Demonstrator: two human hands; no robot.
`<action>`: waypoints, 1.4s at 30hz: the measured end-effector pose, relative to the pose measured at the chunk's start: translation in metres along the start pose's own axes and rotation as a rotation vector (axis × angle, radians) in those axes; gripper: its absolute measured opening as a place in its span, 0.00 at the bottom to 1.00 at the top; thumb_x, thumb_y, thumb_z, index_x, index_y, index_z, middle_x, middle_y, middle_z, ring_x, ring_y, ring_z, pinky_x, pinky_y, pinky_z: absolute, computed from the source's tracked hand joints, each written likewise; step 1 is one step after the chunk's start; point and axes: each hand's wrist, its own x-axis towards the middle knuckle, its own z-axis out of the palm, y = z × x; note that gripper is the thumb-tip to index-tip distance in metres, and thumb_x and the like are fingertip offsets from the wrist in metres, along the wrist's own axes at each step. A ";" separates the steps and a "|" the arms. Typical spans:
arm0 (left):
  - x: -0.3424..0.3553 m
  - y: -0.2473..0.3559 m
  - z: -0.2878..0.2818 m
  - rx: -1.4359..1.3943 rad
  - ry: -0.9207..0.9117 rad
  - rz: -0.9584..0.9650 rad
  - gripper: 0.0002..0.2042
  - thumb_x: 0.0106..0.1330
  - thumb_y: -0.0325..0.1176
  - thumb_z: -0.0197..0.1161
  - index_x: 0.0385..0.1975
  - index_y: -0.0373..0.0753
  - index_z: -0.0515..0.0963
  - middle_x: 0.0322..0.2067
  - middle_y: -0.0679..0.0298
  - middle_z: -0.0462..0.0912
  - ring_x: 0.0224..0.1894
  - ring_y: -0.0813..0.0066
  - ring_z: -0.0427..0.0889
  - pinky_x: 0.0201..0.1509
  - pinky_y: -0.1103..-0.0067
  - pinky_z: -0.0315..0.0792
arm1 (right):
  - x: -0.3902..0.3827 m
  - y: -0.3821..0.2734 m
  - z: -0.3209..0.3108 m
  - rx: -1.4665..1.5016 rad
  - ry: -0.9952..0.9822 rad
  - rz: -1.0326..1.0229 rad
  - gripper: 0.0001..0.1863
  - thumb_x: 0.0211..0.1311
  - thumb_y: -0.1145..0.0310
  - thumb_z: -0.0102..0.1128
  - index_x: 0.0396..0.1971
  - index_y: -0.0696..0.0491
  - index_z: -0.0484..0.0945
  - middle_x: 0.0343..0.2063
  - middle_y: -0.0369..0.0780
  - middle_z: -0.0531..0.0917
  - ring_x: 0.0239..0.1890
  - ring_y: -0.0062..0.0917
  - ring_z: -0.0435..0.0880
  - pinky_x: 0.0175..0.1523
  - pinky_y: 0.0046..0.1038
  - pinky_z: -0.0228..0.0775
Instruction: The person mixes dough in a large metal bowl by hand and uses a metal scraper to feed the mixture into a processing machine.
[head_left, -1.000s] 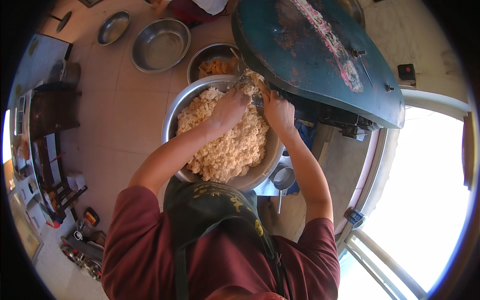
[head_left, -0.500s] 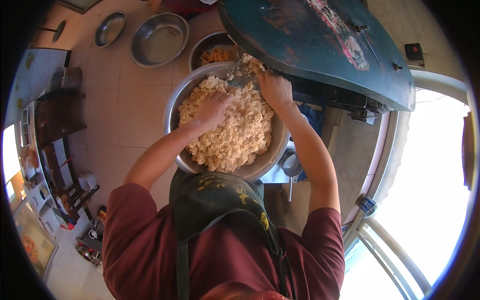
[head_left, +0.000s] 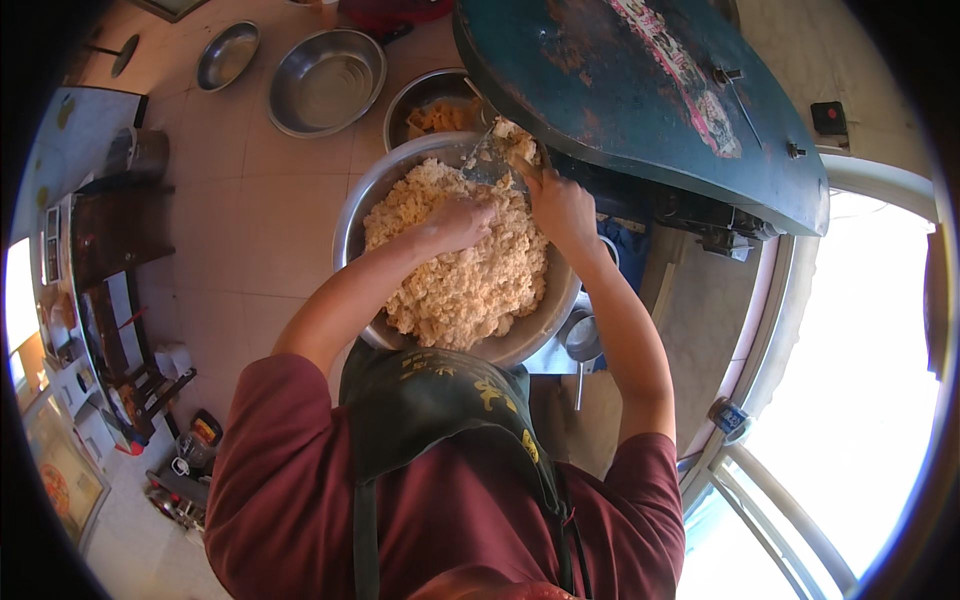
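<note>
A large metal basin (head_left: 349, 213) in front of me holds a heap of pale, crumbly dough (head_left: 470, 290). My left hand (head_left: 462, 222) is in the upper part of the heap, fingers curled into the crumbs and partly hidden. At the basin's far right rim, beneath the edge of a green machine (head_left: 620, 90), is my right hand (head_left: 562, 208). One of its fingers points toward a dough lump (head_left: 514, 138) at the machine's edge; the others bend round something dark that I cannot make out. Bits of dough cling to the metal below the lump.
Beyond the basin stands a metal bowl with orange pieces (head_left: 440, 118). Two more metal bowls, a wide one (head_left: 327, 85) and a smaller one (head_left: 228, 57), sit on the tiled floor. A long-handled pan (head_left: 581, 338) is right of the basin. Dark shelving (head_left: 125, 240) lines the left.
My left hand has shifted right across the dough, fingers curling in deeper. My right hand has drawn back slightly from the lump, leaving more of it showing. The view has shifted slightly.
</note>
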 end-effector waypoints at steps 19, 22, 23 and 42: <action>-0.044 -0.019 -0.001 -0.310 0.368 -0.034 0.16 0.65 0.16 0.52 0.52 0.31 0.72 0.44 0.46 0.72 0.43 0.59 0.78 0.48 0.68 0.82 | 0.040 -0.016 0.032 -0.083 0.141 0.041 0.18 0.70 0.55 0.53 0.32 0.57 0.76 0.18 0.53 0.81 0.21 0.49 0.83 0.25 0.45 0.77; -0.045 -0.029 0.010 -0.298 0.442 -0.037 0.09 0.67 0.20 0.52 0.44 0.31 0.75 0.39 0.45 0.76 0.39 0.57 0.82 0.44 0.66 0.83 | 0.040 -0.007 0.034 -0.132 0.126 0.064 0.21 0.71 0.53 0.51 0.45 0.58 0.77 0.20 0.52 0.84 0.24 0.45 0.86 0.28 0.44 0.81; -0.050 -0.033 0.013 -0.258 0.461 -0.034 0.07 0.67 0.21 0.53 0.42 0.31 0.76 0.37 0.46 0.77 0.38 0.57 0.83 0.43 0.66 0.83 | 0.031 -0.011 0.034 -0.122 0.139 0.081 0.21 0.71 0.53 0.51 0.45 0.58 0.77 0.20 0.51 0.84 0.24 0.45 0.86 0.28 0.44 0.81; -0.111 0.011 -0.025 -1.063 0.513 -0.066 0.16 0.72 0.39 0.61 0.49 0.34 0.73 0.37 0.51 0.83 0.24 0.65 0.82 0.36 0.68 0.77 | 0.041 -0.025 0.011 -0.158 0.083 0.037 0.17 0.71 0.55 0.52 0.36 0.56 0.77 0.21 0.53 0.83 0.26 0.48 0.85 0.31 0.45 0.79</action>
